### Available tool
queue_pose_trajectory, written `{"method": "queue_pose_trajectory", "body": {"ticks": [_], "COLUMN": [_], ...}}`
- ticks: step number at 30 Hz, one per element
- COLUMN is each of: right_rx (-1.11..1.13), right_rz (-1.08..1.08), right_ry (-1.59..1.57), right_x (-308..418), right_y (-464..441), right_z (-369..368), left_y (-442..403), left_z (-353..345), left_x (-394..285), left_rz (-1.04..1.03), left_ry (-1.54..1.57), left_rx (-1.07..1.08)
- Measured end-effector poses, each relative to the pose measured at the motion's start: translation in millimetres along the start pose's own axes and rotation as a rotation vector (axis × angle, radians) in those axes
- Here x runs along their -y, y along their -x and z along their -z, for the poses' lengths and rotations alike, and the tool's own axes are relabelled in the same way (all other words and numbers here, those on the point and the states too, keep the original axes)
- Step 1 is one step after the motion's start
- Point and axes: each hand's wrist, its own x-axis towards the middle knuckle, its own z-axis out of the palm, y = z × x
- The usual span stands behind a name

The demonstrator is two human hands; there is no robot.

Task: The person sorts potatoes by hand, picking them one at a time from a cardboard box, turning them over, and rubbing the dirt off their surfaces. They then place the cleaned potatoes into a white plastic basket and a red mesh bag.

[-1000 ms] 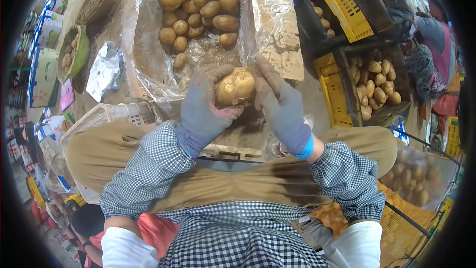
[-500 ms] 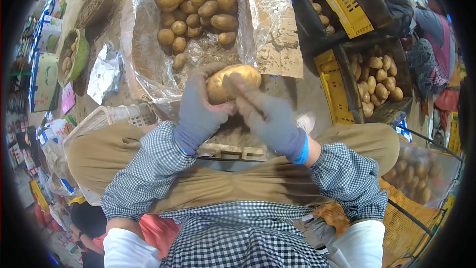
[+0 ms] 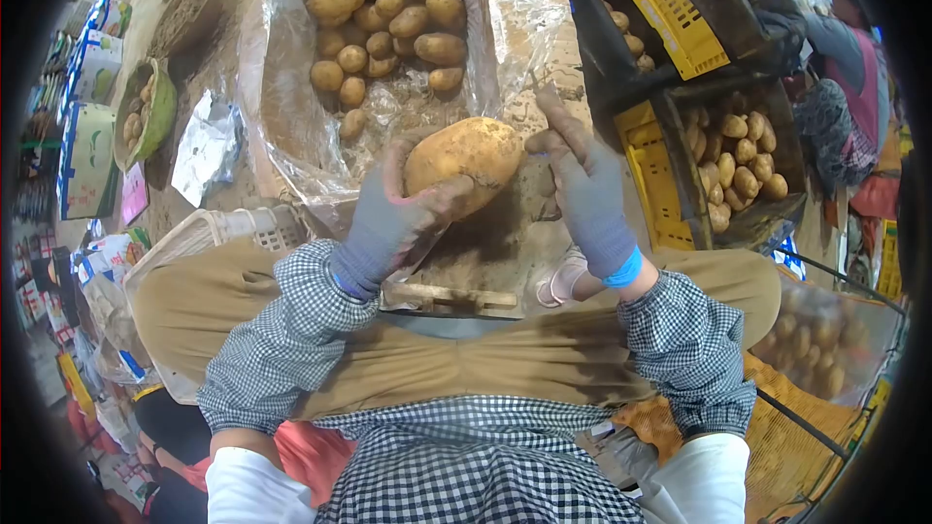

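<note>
A large yellow potato (image 3: 464,163) with soil specks on its skin is gripped in my left hand (image 3: 393,209), whose gloved fingers and thumb wrap its left end and underside. My right hand (image 3: 589,192), in a dirty grey glove, is just right of the potato and apart from it. Its fingers are spread, and I see nothing held in them. Ahead of both hands, a plastic-lined box (image 3: 254,78) contains several loose potatoes (image 3: 410,21) and dry soil.
At right are yellow-and-black crates (image 3: 663,165) of potatoes. A green basket (image 3: 160,112) and a bowl of soil (image 3: 184,15) stand at left, near crumpled foil (image 3: 209,150). A white plastic crate (image 3: 194,243) lies beside my left knee. Another person (image 3: 854,87) is at far right.
My right hand has moved off the potato to the right, and its fingers have spread. The potato stays in my left hand, now tilted, with more of its surface showing.
</note>
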Motion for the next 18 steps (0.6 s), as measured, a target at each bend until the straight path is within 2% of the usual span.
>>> {"method": "queue_pose_trajectory", "body": {"ticks": [1, 3, 4, 6, 9, 11, 12, 14, 16, 18], "right_rx": [0.0, 0.15, 0.201, 0.295, 0.223, 0.237, 0.242, 0.255, 0.268, 0.321], "right_rz": [-0.093, 0.081, 0.134, -0.332, -0.33, -0.28, -0.257, -0.222, -0.214, -0.346], "right_ry": [-0.023, -0.15, -0.195, -0.512, -0.625, -0.649, -0.663, -0.626, -0.569, -0.485], "right_x": [1.3, -10.9, -9.9, 1.4, 10.3, -6.3, -13.2, -18.7, -17.0, -8.0], "right_y": [-1.0, -3.7, -3.7, -6.1, -2.5, -9.7, -10.9, -10.1, -9.6, -9.2], "right_z": [1.4, -1.8, -4.0, -5.2, -9.2, -9.2, -8.1, -7.7, -6.6, -6.2], "left_y": [-1.3, -4.3, -7.1, -11.5, -11.2, 4.3, 5.5, 4.3, 4.5, 4.4], "left_z": [-0.1, 3.7, 9.3, 15.5, 14.6, -1.3, -2.3, -3.4, 1.1, 7.6], "left_x": [0.7, 1.4, 1.0, 6.3, 7.4, -28.8, -20.3, -2.2, 2.1, -3.3], "left_rz": [-0.046, -0.086, -0.19, -0.294, -0.149, 0.282, 0.281, -0.137, -0.11, -0.08], "left_ry": [-0.002, -0.007, -0.303, -0.597, -0.303, 0.591, 0.592, -0.12, -0.203, -0.29], "left_rx": [0.005, 0.009, 0.102, 0.196, 0.206, 0.223, 0.22, 0.215, 0.209, 0.204]}}
